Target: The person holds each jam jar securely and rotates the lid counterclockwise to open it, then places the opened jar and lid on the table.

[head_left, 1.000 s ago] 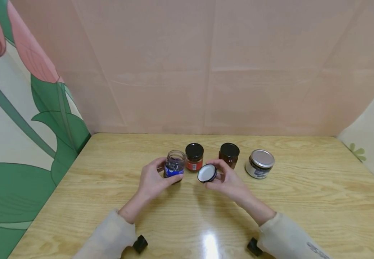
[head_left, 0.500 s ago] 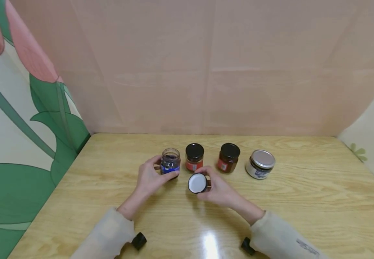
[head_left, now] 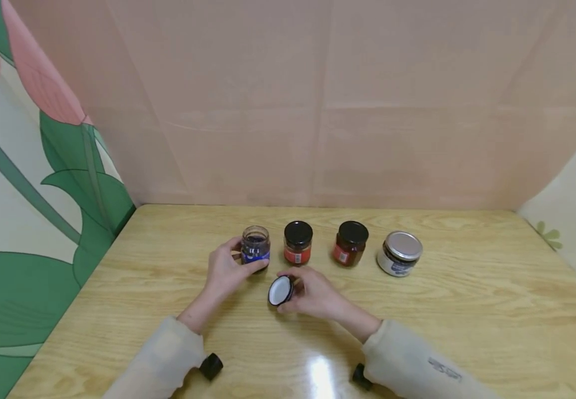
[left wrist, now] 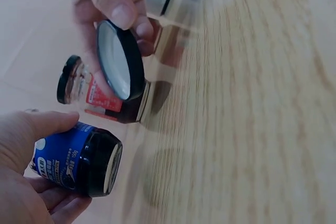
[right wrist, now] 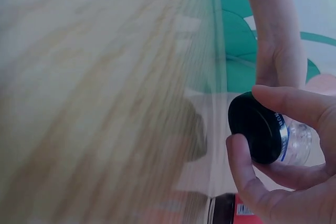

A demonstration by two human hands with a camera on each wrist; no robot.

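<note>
Blue-labelled jar [head_left: 255,252], uncapped, dark contents [head_left: 255,240]: grasped by fingers of left hand [head_left: 223,272], toward worktop [head_left: 467,310] far edge. Black lid [head_left: 280,291]: pinched by fingers of right hand [head_left: 314,293]. Two black-capped jars [head_left: 297,244], silver-capped jar [head_left: 399,255]: ranged rightward, closed.

One small marking
Lower left of the left wrist view, the blue label [left wrist: 58,158] on the jar [left wrist: 92,163] appears to read "150g"; lettering [head_left: 444,369] on the sleeve [head_left: 402,354], lower right from the head, is too blurred.

Black-lidded jars [head_left: 297,242] [head_left: 351,244] behind the hands [head_left: 224,272] [head_left: 314,292], gap between — passable tabletop [head_left: 482,299] to right
</note>
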